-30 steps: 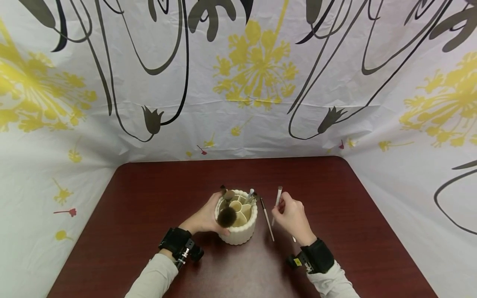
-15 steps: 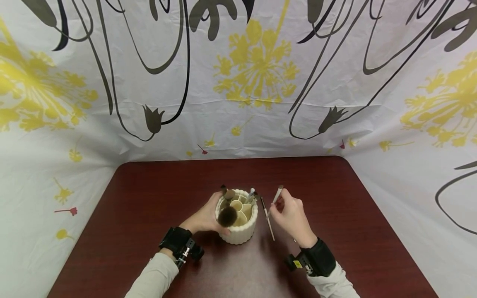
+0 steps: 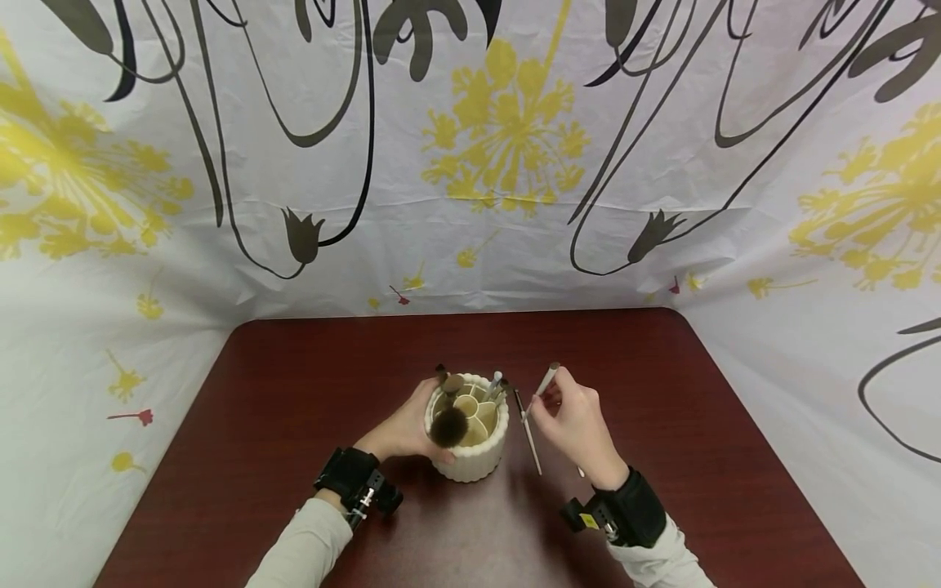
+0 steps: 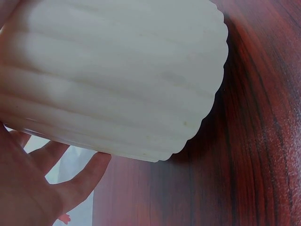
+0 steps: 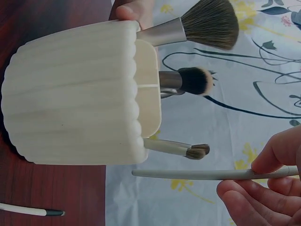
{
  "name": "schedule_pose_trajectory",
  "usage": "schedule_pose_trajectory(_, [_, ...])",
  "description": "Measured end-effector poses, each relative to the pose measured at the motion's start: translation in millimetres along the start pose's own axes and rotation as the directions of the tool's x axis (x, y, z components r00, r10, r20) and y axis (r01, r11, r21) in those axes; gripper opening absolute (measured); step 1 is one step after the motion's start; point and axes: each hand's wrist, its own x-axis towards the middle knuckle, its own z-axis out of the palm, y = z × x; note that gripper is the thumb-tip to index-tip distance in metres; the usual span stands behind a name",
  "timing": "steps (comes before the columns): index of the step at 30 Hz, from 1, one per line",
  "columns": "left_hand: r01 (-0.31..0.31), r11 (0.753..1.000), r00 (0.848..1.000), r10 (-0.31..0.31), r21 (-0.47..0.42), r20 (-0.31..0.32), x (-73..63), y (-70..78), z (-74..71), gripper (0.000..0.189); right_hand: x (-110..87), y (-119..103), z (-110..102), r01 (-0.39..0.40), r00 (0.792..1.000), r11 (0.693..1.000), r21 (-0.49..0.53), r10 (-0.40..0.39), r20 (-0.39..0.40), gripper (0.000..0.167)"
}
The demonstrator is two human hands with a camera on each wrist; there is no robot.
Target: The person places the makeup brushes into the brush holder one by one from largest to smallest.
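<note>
A cream, ribbed makeup brush holder [image 3: 470, 468] stands on the table, divided inside into compartments. My left hand [image 3: 404, 431] grips its left side, thumb at the near side; in the left wrist view, fingers [image 4: 84, 176] lie along the ribbed wall. My right hand [image 3: 581, 429], right of the holder, pinches a thin pale makeup brush [image 5: 197, 174] between thumb and fingers. The brush's handle end points toward the holder's rim, apart from it in the head view. A large fluffy brush [image 5: 209, 23], a dark round-tipped brush [image 5: 193, 81] and a small angled brush [image 5: 197, 151] stand in the holder.
Another slim brush [image 3: 531, 445] lies on the dark red table [image 3: 331, 359] between the holder and my right hand. A pale tip [image 3: 581, 472] of something shows beneath my right wrist. A patterned cloth [image 3: 470, 245] hangs behind the table.
The brush in my right hand has tilted, its lower end swinging left toward the holder as the hand shifts slightly left. My left hand keeps its grip on the holder, which stays put.
</note>
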Motion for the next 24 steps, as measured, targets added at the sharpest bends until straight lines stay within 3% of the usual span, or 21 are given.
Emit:
schedule_pose_trajectory(17, [0.004,1.000,1.000,-0.004,-0.008,-0.012,0.1,-5.0,1.2,0.121,3.6,-11.1,-3.1,-0.014,1.000,0.997,0.078,0.014,0.000,0.022])
schedule_pose_trajectory(24, [-0.014,1.000,1.000,0.014,0.008,-0.024,0.9,-4.6,1.2,0.120,5.1,-12.1,-1.8,0.056,0.998,0.995,0.081,-0.054,-0.033,0.019])
